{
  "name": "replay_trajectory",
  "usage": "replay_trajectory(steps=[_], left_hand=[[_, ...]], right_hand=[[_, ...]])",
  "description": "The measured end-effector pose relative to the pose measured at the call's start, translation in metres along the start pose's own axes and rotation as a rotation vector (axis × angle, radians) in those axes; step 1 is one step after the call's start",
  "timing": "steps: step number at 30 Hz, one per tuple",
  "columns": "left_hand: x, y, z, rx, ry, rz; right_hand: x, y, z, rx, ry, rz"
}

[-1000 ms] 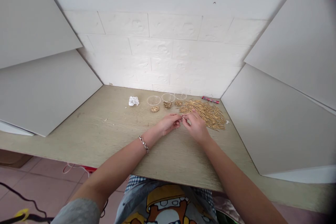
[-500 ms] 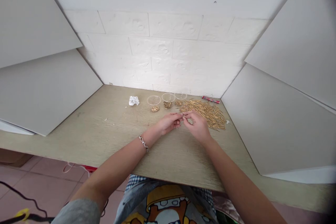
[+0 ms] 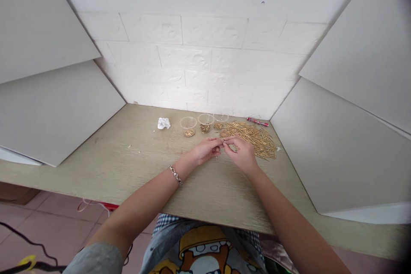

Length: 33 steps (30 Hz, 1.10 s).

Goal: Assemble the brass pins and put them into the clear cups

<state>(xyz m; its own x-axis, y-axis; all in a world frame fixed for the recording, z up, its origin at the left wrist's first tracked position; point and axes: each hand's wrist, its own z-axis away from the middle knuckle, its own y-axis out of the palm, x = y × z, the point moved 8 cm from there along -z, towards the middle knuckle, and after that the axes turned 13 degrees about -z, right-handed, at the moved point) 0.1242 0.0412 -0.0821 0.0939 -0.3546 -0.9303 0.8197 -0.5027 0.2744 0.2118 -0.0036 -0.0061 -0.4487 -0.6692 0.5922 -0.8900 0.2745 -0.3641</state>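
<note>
My left hand (image 3: 208, 150) and my right hand (image 3: 240, 154) meet fingertip to fingertip above the table. Both are closed in a pinch, and whatever lies between the fingers is too small to make out. Just beyond my right hand spreads a pile of thin gold-coloured sticks (image 3: 261, 139), partly covered by that hand. Behind my left hand stand clear plastic cups with small gold pieces inside: the left cup (image 3: 188, 123), the middle cup (image 3: 206, 120) and the right cup (image 3: 221, 117).
A crumpled white tissue (image 3: 163, 123) lies left of the cups. At the back right is a red patterned tube (image 3: 257, 122). Grey panels (image 3: 61, 111) flank the wooden table (image 3: 128, 171) on both sides, and a white brick-patterned wall (image 3: 205, 60) closes the back.
</note>
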Motion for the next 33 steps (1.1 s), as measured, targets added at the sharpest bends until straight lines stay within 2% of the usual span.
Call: replay_trajectory(steps=[15,33], left_hand=[[0.0022,-0.0047,-0.0028,-0.051,-0.007,-0.088],[0.0010,-0.0015,-0.0002,-0.061,0.004,-0.058]], right_hand=[[-0.0082,0.0018,0.0014,0.050,0.000,0.034],[-0.0038,0.0017,0.0027,-0.006,-0.010,0.079]])
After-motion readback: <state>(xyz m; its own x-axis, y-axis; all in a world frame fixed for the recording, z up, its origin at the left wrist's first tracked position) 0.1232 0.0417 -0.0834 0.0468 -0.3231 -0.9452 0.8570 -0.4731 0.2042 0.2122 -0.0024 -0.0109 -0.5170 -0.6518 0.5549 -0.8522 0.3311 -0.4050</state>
